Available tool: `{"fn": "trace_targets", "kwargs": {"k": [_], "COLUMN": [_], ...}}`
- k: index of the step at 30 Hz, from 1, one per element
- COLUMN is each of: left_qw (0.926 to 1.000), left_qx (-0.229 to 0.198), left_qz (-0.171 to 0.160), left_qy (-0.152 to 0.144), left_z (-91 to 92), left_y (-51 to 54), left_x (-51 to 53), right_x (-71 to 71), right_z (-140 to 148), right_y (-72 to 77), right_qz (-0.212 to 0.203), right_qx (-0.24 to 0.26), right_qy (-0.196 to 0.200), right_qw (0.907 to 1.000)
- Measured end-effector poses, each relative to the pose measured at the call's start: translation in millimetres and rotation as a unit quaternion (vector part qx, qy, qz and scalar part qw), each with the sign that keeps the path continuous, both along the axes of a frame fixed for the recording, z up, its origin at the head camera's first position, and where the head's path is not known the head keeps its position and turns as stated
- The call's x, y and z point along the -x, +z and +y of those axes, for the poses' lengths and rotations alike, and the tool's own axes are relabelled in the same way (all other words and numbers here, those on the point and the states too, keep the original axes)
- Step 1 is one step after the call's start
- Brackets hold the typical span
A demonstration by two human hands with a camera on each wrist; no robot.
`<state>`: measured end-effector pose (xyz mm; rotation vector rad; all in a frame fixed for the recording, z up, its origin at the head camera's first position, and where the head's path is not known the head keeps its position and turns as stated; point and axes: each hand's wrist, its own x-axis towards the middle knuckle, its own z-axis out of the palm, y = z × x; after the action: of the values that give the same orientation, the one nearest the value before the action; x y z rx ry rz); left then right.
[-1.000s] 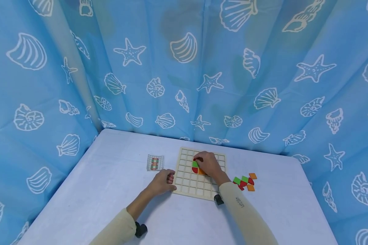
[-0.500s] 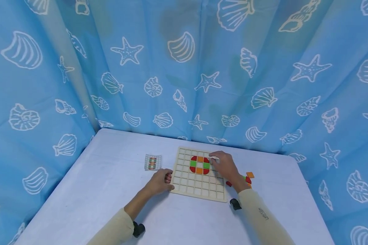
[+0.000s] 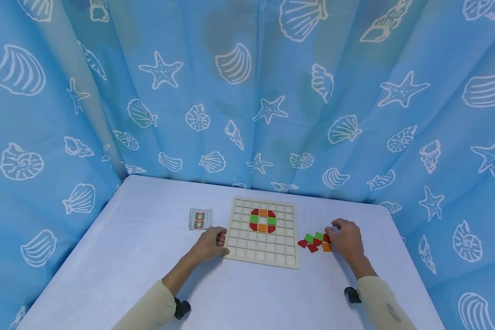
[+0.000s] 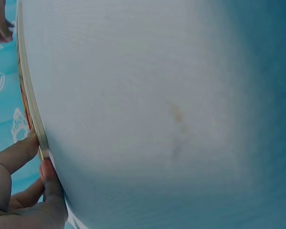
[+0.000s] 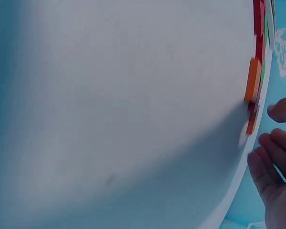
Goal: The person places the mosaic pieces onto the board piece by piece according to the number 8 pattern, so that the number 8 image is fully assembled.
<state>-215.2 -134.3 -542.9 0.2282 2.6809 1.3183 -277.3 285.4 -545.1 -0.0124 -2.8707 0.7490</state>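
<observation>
A pale wooden grid board [image 3: 282, 253] lies on the table, with red, green and orange tiles forming a ring around a bare square in its upper middle. My left hand [image 3: 209, 243] grips the board's left front edge. In the left wrist view, thumb and finger pinch the board's rim [image 4: 31, 90]. Over the right end of a loose group of tiles hovers my right hand [image 3: 347, 240]. Its fingers are loosely bent, with nothing between them in the right wrist view. That group holds rounded red pieces, green squares [image 3: 309, 238] and an orange square [image 5: 253, 80].
Left of the board lies a small printed grid card [image 3: 200, 219] with a coloured pattern. White cloth covers the table [image 3: 247, 298]. A blue curtain [image 3: 231, 114] with shell and starfish prints stands behind and on both sides. Black wrist cameras hang under both sleeves.
My right hand has moved right, from the tile ring on the board to the loose tiles, uncovering the ring. The left hand keeps its grip on the board. The head view has shifted slightly.
</observation>
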Motion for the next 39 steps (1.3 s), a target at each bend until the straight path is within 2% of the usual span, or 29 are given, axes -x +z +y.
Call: {"fn": "trace_targets", "kwargs": {"k": [5,11,15,21,29,39], "left_qw": [0.9999,0.9999,0.9998,0.9997,0.9996,1.0000], "left_qx": [0.002,-0.003,0.003,0.013,0.013,0.002], "left_qz": [-0.012,-0.014,-0.019,-0.018,-0.019,-0.003], "left_qy": [0.006,0.008,0.008,0.012,0.015,0.001], "left_z": [-0.6,0.3,1.0,2.4,2.6,0.6], "left_y": [-0.5,-0.2,-0.2,0.9,2.3,2.1], "left_x": [-0.6,-0.7,-1.6,-2.0,-1.8,-0.2], "right_x": [-3.3,-0.6,-0.4,0.6,2.8,13.3], "right_z": [6,1,-4,-6,-2,-15], "right_y": [-5.4,-6.4,-3.1,-0.1,-0.7,1.2], "right_qz": [-0.014,-0.019,-0.047,-0.079,-0.063,-0.043], "right_qx": [0.007,0.011,0.015,0.018,0.003,-0.014], "right_qy": [-0.002,0.031,0.048,0.050,0.098,0.105], "right_qw": [0.9999,0.9993,0.9976,0.9955,0.9932,0.9935]}}
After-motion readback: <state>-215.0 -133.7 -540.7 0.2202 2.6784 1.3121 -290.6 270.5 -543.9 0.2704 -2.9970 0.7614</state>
